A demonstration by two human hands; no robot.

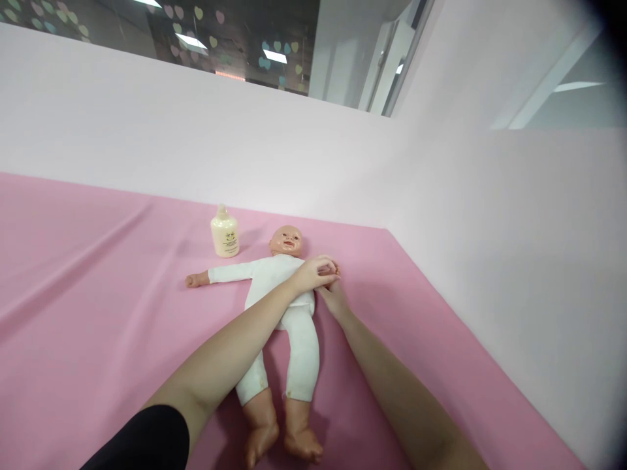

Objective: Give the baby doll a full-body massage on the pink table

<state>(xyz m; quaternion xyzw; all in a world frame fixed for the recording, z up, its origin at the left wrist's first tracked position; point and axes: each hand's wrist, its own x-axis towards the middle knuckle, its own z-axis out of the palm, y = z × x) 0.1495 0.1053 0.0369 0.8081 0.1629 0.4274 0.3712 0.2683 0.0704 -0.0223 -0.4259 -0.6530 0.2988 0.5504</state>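
Note:
A baby doll (272, 277) in a white cloth suit lies on its back on the pink mat, head away from me and bare feet toward me. My left hand (316, 273) reaches across the doll's chest, its fingers curled around the doll's arm on the right side. Just below it, my right hand (334, 297) is closed at the end of that same arm, touching my left hand. Most of that arm and its hand are hidden by my fingers. The doll's other arm (230, 271) is stretched out to the left, untouched.
A cream-coloured bottle (225, 235) with dark print stands upright left of the doll's head. The pink mat (98, 274) has creases on the left. White walls (196, 137) border it at the back and right, with a window (235, 39) above.

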